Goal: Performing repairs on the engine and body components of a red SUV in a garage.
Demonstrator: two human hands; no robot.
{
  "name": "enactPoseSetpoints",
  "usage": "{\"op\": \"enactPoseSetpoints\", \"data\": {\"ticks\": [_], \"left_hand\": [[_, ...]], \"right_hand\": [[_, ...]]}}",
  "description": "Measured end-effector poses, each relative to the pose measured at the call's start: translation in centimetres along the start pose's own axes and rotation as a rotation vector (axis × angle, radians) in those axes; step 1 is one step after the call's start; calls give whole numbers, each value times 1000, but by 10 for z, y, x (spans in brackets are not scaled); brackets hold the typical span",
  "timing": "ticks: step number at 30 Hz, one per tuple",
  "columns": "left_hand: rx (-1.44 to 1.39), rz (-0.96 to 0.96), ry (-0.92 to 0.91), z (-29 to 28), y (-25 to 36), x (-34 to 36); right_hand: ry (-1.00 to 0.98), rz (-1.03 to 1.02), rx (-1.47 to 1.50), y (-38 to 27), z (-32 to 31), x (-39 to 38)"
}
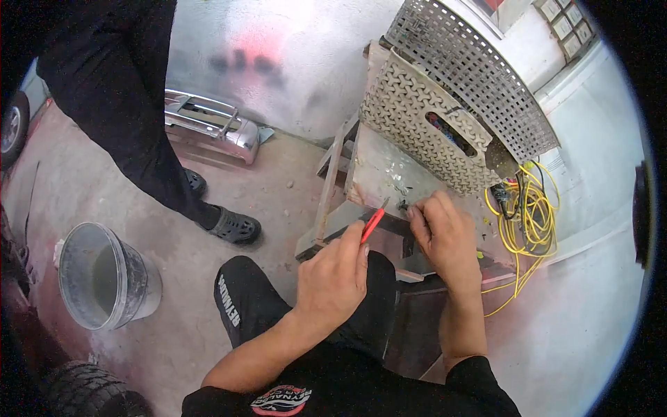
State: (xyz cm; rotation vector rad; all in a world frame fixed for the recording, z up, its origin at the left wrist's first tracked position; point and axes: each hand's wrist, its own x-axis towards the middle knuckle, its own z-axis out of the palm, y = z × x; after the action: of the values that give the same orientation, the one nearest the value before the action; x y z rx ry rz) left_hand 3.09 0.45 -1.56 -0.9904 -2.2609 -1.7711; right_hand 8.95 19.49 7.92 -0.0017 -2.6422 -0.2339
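My left hand is closed around a red-handled craft knife, its thin blade pointing up and away from me. To its right, my right hand has its thumb and fingers pinched together at a small dark piece; what exactly it is, I cannot make out. The blade tip is close to that piece, and whether they touch is unclear. Both hands are over the near end of a worn wooden bench dotted with small scraps.
A beige woven-pattern plastic basket and a perforated metal sheet stand on the bench. Yellow cable hangs coiled at right. A grey bucket, a chrome bumper, a tyre and another person's leg are leftward.
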Motion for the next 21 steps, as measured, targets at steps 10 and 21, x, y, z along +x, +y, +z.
{"op": "enactPoseSetpoints", "data": {"ticks": [10,21], "left_hand": [[159,172,-14,9,-5,3],[143,108,-63,11,-5,5]], "right_hand": [[-78,11,50,-2,-5,5],[86,-62,168,2,20,-2]]}}
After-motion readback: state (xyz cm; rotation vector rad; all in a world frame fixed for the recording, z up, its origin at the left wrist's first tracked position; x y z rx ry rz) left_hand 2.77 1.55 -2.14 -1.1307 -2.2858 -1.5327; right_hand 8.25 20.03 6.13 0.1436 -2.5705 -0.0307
